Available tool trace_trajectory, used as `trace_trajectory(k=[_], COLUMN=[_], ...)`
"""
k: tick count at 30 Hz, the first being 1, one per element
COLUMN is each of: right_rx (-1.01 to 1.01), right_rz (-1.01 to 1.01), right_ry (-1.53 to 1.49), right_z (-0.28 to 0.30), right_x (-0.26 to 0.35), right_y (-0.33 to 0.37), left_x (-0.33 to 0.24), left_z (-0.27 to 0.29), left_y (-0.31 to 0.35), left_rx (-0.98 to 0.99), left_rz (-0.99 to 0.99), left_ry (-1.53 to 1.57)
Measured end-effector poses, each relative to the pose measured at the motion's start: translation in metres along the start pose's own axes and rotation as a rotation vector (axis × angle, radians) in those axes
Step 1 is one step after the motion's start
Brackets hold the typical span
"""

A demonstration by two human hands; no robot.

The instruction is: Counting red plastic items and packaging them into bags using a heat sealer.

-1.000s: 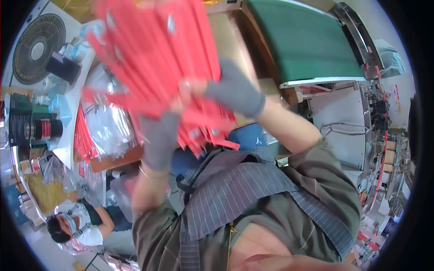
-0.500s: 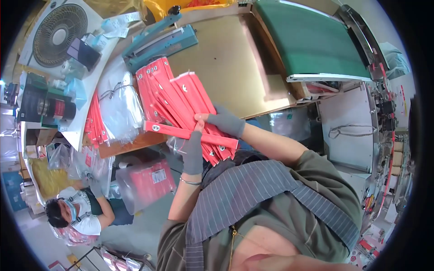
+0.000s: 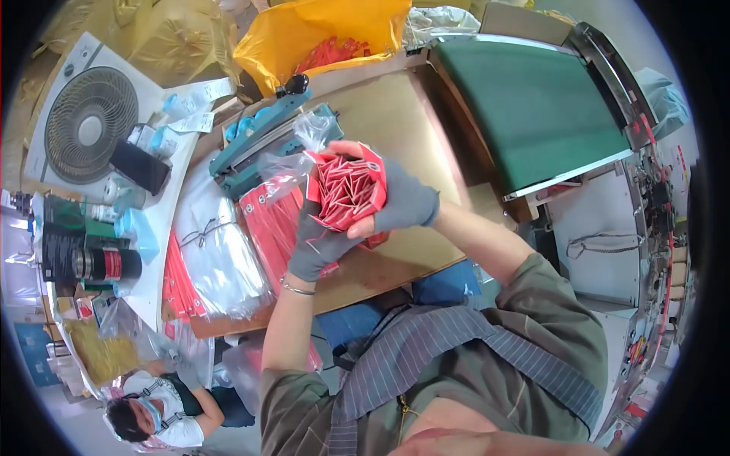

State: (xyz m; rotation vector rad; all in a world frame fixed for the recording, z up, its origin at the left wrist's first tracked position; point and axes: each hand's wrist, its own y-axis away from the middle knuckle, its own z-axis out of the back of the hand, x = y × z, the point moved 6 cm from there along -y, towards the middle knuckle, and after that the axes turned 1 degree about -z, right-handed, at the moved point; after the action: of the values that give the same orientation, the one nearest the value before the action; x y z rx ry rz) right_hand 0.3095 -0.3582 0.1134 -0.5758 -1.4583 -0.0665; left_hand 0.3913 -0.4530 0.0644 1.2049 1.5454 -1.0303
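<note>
A thick bundle of narrow red packets (image 3: pixel 348 191) is held end-on above the table, its many folded ends facing up. My left hand (image 3: pixel 323 247), in a grey fingerless glove, is closed round the bundle's near left side. Wrapped round its right side is my right hand (image 3: pixel 407 196), gloved alike, with bare fingertips at the far and near edges. Crumpled clear plastic (image 3: pixel 285 163) shows just left of the bundle; whether it touches the bundle, I cannot tell. More red packets (image 3: pixel 268 226) lie on the table beneath and left of my hands.
A blue lever-arm bag sealer (image 3: pixel 262 140) stands beyond the packets. Clear plastic bags tied with cord (image 3: pixel 220 258) lie to the left. A fan (image 3: pixel 91 125) and flask (image 3: pixel 110 264) are farther left. At right is a green conveyor belt (image 3: pixel 532 114); a masked person (image 3: pixel 163 410) sits lower left.
My hands have moved up and farther over the table. The packets, earlier fanned lengthwise with one strip across them, are now gathered into an end-on bundle. Clear plastic now shows beside it.
</note>
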Motion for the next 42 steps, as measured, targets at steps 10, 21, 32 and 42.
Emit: trace_trajectory(k=[10, 21, 32, 42], right_rx=[-0.003, -0.097, 0.154, 0.194], right_rz=[0.158, -0.010, -0.423, -0.345], right_ry=[-0.047, 0.309, -0.716, -0.801], right_z=[0.010, -0.023, -0.068, -0.078], right_x=[0.008, 0.023, 0.006, 0.019], right_y=[-0.008, 0.010, 0.066, 0.075], left_x=[-0.018, 0.026, 0.084, 0.039], left_z=[-0.012, -0.046, 0.021, -0.062], left_y=[-0.018, 0.075, 0.120, 0.101], left_rx=[0.125, 0.041, -0.534, -0.487], left_rz=[-0.083, 0.291, 0.130, 0.356], left_ry=[0.130, 0.538, 0.547, 0.467])
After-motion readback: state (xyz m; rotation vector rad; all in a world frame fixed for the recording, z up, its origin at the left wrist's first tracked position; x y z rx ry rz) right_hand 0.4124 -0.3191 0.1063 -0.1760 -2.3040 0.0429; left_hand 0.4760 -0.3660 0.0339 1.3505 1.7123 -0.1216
